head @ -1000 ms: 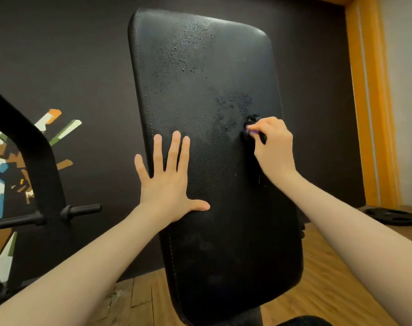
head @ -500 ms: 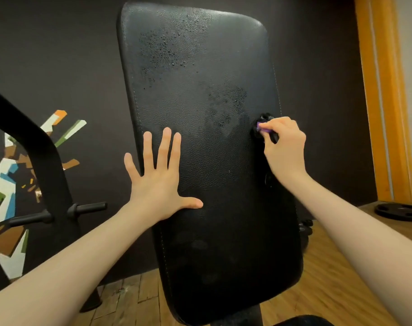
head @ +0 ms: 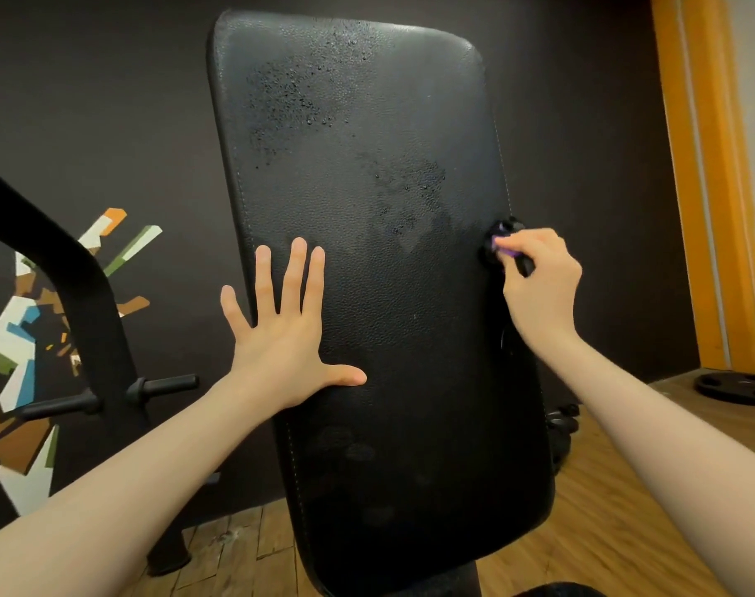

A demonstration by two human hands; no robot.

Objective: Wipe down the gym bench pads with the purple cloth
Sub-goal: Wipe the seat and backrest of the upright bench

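The bench pad (head: 367, 273), black and pebble-grained, stands tilted up and back, filling the middle of the view. The left hand (head: 281, 338) lies flat against the pad's lower left portion, fingers straight and spread, thumb pointing toward the pad's centre, little finger off the pad's left edge; it holds nothing. The right hand (head: 539, 282) is at the pad's right edge, level with or a little above the left hand, its fingers curled and pinching a small dark bunched object in which a strip of purple shows, taken to be the purple cloth (head: 503, 247); most of it is hidden inside the grip, and whether it touches the pad cannot be told for certain. Above the left hand and up toward the pad's top, droplets (head: 298, 96) bead on the surface; a second damp patch (head: 410, 196) lies up and to the left of the right hand. Left of the left hand stands a black rack frame (head: 87, 295) with two short pegs (head: 164, 385), and a multicoloured mural (head: 18, 338) shows on the dark wall behind it. Beyond the right forearm a weight plate (head: 733, 387) lies flat on a wooden floor (head: 604, 532), beside an orange wall strip (head: 707, 165).
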